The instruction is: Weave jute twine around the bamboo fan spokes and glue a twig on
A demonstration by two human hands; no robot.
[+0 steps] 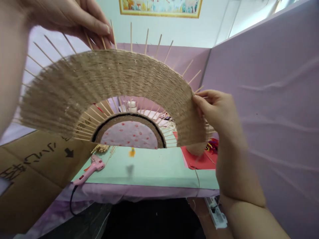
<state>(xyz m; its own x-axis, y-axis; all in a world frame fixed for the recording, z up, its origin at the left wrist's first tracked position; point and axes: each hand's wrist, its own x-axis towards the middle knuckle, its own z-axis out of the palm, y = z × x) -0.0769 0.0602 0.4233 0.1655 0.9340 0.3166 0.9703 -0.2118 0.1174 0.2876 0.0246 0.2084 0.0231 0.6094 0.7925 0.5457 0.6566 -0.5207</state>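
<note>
Head view: tan woven-cord, fan-shaped piece with thin wooden spokes (124, 71) hangs below left grip (109, 38), which pinches spokes; right grip (195, 96) pinches its outer edge.

Rough, matt twine weave on the fan (124, 71), bare wooden sticks (131, 36), printed cloth-like half-disc (132, 132), smooth pink plastic glue gun (91, 169), matt brown cardboard box (37, 169)

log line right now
left hand: on upper sticks | right hand: holding woven fan by right edge | fan: raised above table | glue gun: on table
</note>
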